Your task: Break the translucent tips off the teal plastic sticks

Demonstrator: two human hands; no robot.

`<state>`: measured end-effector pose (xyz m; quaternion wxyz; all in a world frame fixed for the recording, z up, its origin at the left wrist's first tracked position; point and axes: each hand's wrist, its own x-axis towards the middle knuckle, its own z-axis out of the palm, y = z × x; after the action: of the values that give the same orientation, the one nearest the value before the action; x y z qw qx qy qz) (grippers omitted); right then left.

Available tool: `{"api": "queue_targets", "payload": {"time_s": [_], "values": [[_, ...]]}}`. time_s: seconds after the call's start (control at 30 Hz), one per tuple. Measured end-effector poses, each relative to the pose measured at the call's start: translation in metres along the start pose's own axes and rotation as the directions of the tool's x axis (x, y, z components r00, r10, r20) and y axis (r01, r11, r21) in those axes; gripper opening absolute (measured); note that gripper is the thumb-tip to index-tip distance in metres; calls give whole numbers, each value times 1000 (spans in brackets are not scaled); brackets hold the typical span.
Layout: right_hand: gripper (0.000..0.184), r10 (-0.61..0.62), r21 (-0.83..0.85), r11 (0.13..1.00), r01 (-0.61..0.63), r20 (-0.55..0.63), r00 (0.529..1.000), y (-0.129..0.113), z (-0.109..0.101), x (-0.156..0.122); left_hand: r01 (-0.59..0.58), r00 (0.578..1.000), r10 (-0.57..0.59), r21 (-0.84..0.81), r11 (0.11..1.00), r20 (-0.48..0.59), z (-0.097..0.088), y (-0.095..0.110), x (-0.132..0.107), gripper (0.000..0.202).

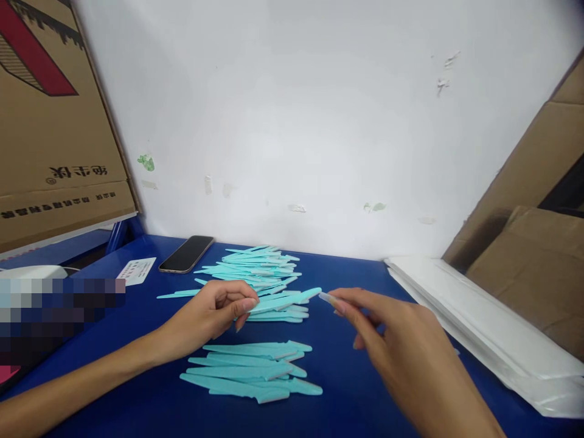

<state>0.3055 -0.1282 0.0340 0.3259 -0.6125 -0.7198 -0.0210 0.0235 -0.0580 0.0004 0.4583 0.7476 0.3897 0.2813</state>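
Observation:
My left hand [214, 313] is closed, pinching a turquoise eyebrow razor [287, 299] by its handle, with the blade end pointing right. Facing it, my right hand [401, 331] pinches a small clear plastic cap [325, 297] between thumb and forefinger. The cap is right at the razor's tip; whether the two touch I cannot tell. Behind and under my left hand lies a long heap of similar turquoise razors [255, 266]. Closer to me is a smaller group of razors [249, 368], lying flat with most blade ends to the right.
On the blue table [351, 389], a phone [188, 253] and a printed card [137, 271] lie at the back left. White flat packets [474, 322] are stacked at the right. Cardboard boxes [50, 121] stand at both sides, and a white wall [296, 121] rises behind.

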Motion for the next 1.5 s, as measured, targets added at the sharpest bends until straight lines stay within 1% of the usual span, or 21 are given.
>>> {"api": "queue_targets", "payload": {"time_s": [0.1, 0.27, 0.47, 0.67, 0.83, 0.9, 1.03, 1.2, 1.27, 1.33, 1.5], "values": [[25, -37, 25, 999, 39, -70, 997, -1, -3, -1, 35, 999, -32, -102, 994, 37, -2, -1, 2, 44], [24, -87, 102, 990, 101, -134, 987, -4, -7, -1, 44, 998, -37, -137, 990, 51, -3, -4, 3, 46], [25, -146, 120, 979, 163, -141, 979, -6, -7, -1, 46, 997, -38, -139, 989, 62, -2, -2, 2, 46], [26, -129, 116, 983, 140, -98, 987, -9, -8, -1, 33, 997, -20, -172, 984, 75, -1, -4, 2, 42], [26, -166, 150, 972, 183, -123, 978, -7, -5, -2, 37, 997, -25, -182, 983, 67, 0, -2, 0, 40], [24, -169, 194, 963, 185, -95, 981, -8, -3, -2, 29, 998, -18, -186, 982, 63, 1, -1, -2, 39], [23, -218, 297, 934, 196, 41, 975, -15, -3, -3, 12, 998, 1, -202, 979, 64, 1, -1, -4, 37], [37, -237, 346, 921, 179, 133, 962, -16, -5, -8, 35, 995, -16, -183, 983, 102, 1, -3, -6, 37], [42, -243, 343, 922, 179, 152, 958, -12, -5, -9, 50, 991, -28, -170, 984, 129, 1, -3, -7, 37], [40, -260, 317, 927, 203, 147, 954, -8, -4, -10, 57, 988, -34, -158, 986, 149, 1, -2, -8, 37], [24, -293, 168, 950, 263, 188, 937, -4, 3, -5, 13, 986, 0, -75, 997, 165, -1, -1, -9, 36]]}}
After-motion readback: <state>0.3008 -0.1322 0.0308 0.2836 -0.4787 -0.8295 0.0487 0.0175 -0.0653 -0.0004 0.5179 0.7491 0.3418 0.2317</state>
